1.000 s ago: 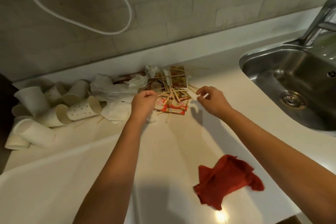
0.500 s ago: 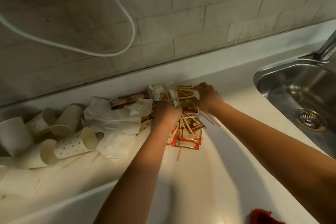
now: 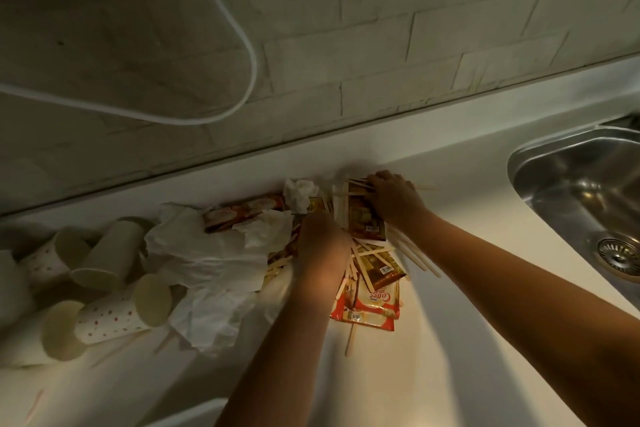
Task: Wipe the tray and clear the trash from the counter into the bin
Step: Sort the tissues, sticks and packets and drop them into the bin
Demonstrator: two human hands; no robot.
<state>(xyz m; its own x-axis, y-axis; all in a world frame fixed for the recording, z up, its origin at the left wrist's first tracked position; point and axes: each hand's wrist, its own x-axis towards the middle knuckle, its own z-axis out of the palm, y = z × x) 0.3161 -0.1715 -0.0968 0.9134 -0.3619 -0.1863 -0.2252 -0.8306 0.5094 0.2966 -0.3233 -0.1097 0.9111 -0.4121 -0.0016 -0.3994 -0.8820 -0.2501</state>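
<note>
A heap of trash lies on the white counter (image 3: 450, 340) against the wall: brown and red coffee sachets (image 3: 367, 302), wooden stir sticks (image 3: 412, 255) and crumpled white napkins (image 3: 214, 253). My left hand (image 3: 323, 241) is pressed down into the middle of the sachets and sticks, fingers hidden under it. My right hand (image 3: 393, 199) rests on the far right end of the heap, fingers curled over a brown sachet (image 3: 365, 222) and some sticks. Whether either hand has closed on anything is hidden. No tray, bin or cloth shows in the frame.
Several paper cups (image 3: 104, 291), some dotted red, lie tipped over at the left. A steel sink (image 3: 588, 198) with a drain is at the right. A white cable (image 3: 242, 45) hangs on the tiled wall. A loose stick (image 3: 349, 340) lies in front of the heap.
Both hands have reached farther back into the heap; the right moved to its far right end. The view tilted up, so the red cloth has left the frame.
</note>
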